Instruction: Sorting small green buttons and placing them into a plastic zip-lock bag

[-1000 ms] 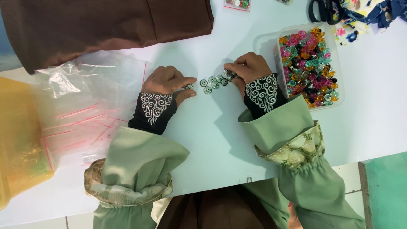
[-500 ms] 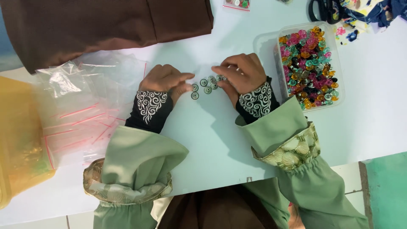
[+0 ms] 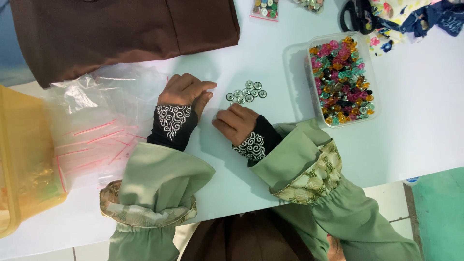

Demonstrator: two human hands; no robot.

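Several small green-and-white buttons lie in a tight cluster on the white table. My left hand rests on the table just left of the cluster, fingers curled, thumb and forefinger pointing toward the buttons; I cannot see anything in it. My right hand lies below the cluster with its fingers bent against the tabletop, a little apart from the buttons. Both wrists wear black cuffs with white swirls under green sleeves.
A clear plastic tub of mixed colourful buttons stands at the right. Clear zip bags lie in a heap at the left beside a yellow container. Brown cloth covers the back. Scissors and floral fabric are at the back right.
My right hand has drawn back from the buttons toward me and to the left. The buttons now lie uncovered in a tighter cluster. My left hand has stayed almost in place.
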